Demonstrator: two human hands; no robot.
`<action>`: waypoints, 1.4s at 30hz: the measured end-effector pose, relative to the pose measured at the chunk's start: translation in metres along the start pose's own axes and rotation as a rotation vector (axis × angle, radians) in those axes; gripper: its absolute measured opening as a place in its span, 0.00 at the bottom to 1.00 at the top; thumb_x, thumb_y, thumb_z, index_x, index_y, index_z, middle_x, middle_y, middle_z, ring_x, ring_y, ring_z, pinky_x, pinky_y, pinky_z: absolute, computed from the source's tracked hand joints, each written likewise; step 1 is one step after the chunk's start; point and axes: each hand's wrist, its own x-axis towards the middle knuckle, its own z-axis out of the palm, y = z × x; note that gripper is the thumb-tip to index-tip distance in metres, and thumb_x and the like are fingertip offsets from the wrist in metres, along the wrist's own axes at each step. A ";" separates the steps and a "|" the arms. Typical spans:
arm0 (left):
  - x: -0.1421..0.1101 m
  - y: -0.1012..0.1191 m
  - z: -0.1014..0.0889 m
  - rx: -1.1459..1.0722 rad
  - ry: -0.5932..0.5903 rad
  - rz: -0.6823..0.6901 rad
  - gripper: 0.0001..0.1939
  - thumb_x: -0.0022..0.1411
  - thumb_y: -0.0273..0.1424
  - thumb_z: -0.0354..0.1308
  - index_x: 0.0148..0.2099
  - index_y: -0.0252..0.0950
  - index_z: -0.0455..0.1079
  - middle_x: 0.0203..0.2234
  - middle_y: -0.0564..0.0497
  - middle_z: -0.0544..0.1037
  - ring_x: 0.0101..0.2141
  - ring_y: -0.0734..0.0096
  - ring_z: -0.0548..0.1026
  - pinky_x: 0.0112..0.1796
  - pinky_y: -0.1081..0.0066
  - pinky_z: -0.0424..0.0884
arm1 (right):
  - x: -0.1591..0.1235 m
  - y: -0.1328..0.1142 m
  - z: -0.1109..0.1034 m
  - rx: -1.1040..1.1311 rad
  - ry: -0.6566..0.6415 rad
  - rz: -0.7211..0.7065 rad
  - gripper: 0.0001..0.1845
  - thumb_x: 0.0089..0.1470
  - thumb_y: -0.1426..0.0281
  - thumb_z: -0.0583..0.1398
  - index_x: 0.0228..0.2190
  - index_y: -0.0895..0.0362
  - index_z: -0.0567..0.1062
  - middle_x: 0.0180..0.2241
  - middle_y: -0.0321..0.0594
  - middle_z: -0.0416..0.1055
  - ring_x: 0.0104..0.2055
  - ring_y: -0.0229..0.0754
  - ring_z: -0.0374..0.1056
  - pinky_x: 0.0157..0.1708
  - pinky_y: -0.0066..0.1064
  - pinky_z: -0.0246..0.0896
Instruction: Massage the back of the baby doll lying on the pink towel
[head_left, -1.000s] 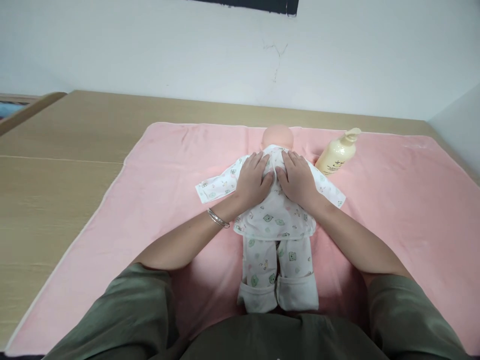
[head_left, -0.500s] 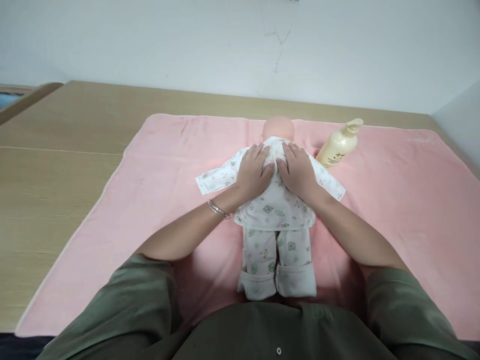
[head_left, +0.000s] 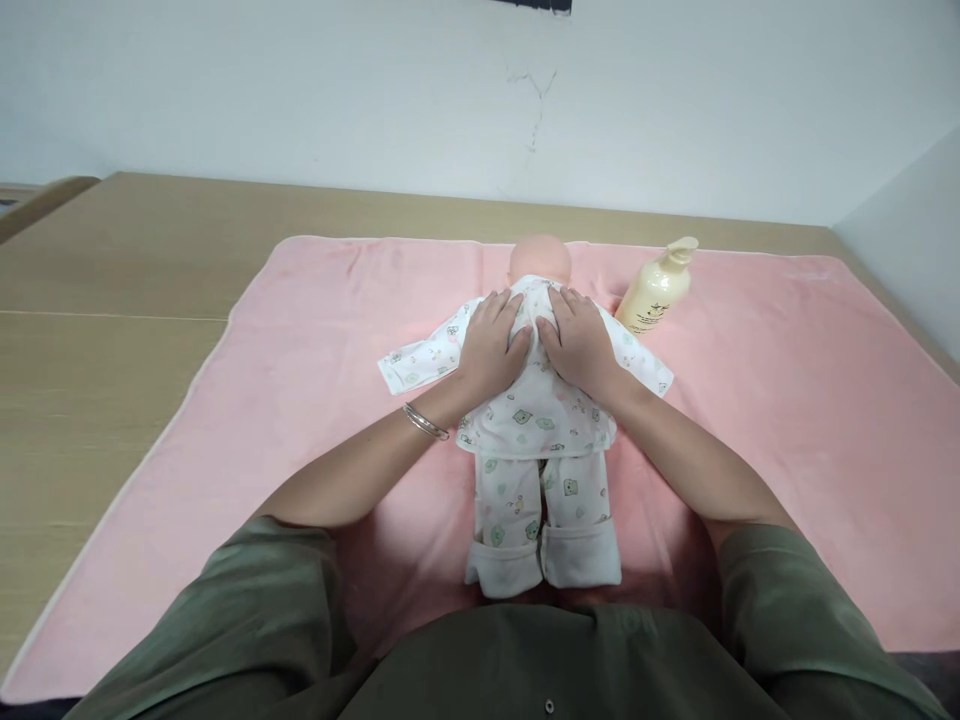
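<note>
A baby doll [head_left: 540,420] in a white printed top and trousers lies with its bald head away from me, its back seemingly upward. Its sleeves spread out to both sides, and the trouser ends are folded up. My left hand [head_left: 493,347] rests flat on the left side of the doll's upper back, fingers stretched toward the shoulder. On the other side of the back lies my right hand [head_left: 579,343], also flat with its fingers extended. Neither hand grips anything. The doll's face is hidden.
Under the doll is a pink blanket [head_left: 315,350] spread on a wooden table [head_left: 97,370]. A cream pump bottle [head_left: 654,292] stands on the blanket beyond the doll's right sleeve. Behind the table rises a pale wall [head_left: 337,90] with a crack.
The whole view has shifted slightly, so everything sits a little further left. Both hands stay on the doll's back, in nearly the same place.
</note>
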 end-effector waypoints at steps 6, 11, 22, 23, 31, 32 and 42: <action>-0.001 -0.001 0.000 -0.002 -0.008 0.005 0.26 0.70 0.40 0.41 0.64 0.32 0.60 0.63 0.36 0.63 0.65 0.49 0.58 0.64 0.48 0.54 | 0.000 -0.001 -0.001 0.010 0.002 0.001 0.29 0.66 0.66 0.46 0.62 0.71 0.61 0.61 0.59 0.58 0.65 0.58 0.52 0.65 0.50 0.47; -0.001 -0.005 0.003 -0.023 0.020 0.011 0.27 0.71 0.43 0.42 0.64 0.33 0.61 0.63 0.38 0.64 0.65 0.50 0.58 0.64 0.47 0.54 | 0.000 0.001 0.001 0.025 0.006 0.000 0.29 0.67 0.66 0.46 0.62 0.71 0.61 0.62 0.58 0.58 0.65 0.58 0.52 0.65 0.51 0.48; -0.002 -0.001 0.001 -0.021 0.011 -0.002 0.27 0.70 0.41 0.42 0.63 0.30 0.62 0.63 0.35 0.64 0.65 0.49 0.59 0.65 0.48 0.54 | -0.001 0.000 0.001 0.010 0.037 -0.016 0.28 0.66 0.66 0.47 0.61 0.71 0.63 0.60 0.58 0.61 0.64 0.58 0.55 0.64 0.50 0.50; -0.002 0.000 0.001 -0.019 0.013 -0.001 0.27 0.70 0.41 0.42 0.63 0.30 0.62 0.63 0.34 0.64 0.65 0.49 0.59 0.65 0.48 0.54 | -0.001 0.000 0.000 0.010 0.031 -0.014 0.28 0.66 0.66 0.47 0.61 0.71 0.63 0.60 0.58 0.60 0.64 0.58 0.54 0.64 0.50 0.50; -0.003 -0.001 0.002 -0.022 0.009 0.002 0.27 0.71 0.40 0.41 0.64 0.28 0.61 0.63 0.34 0.63 0.66 0.50 0.57 0.65 0.50 0.53 | 0.000 -0.001 -0.003 0.004 -0.019 0.002 0.28 0.66 0.67 0.48 0.62 0.72 0.62 0.61 0.58 0.59 0.64 0.58 0.53 0.65 0.49 0.48; -0.003 -0.002 0.002 -0.020 0.010 0.008 0.27 0.71 0.40 0.41 0.64 0.28 0.60 0.63 0.35 0.63 0.66 0.50 0.57 0.65 0.50 0.53 | 0.000 0.000 -0.002 0.009 -0.019 0.001 0.28 0.66 0.67 0.48 0.62 0.72 0.61 0.61 0.58 0.59 0.64 0.58 0.53 0.65 0.50 0.48; -0.001 -0.002 0.003 0.007 0.010 0.008 0.27 0.70 0.39 0.42 0.64 0.28 0.60 0.63 0.34 0.63 0.65 0.49 0.58 0.65 0.49 0.53 | 0.001 0.001 0.000 0.031 -0.021 -0.001 0.29 0.66 0.66 0.48 0.62 0.71 0.61 0.61 0.59 0.58 0.65 0.58 0.53 0.65 0.50 0.48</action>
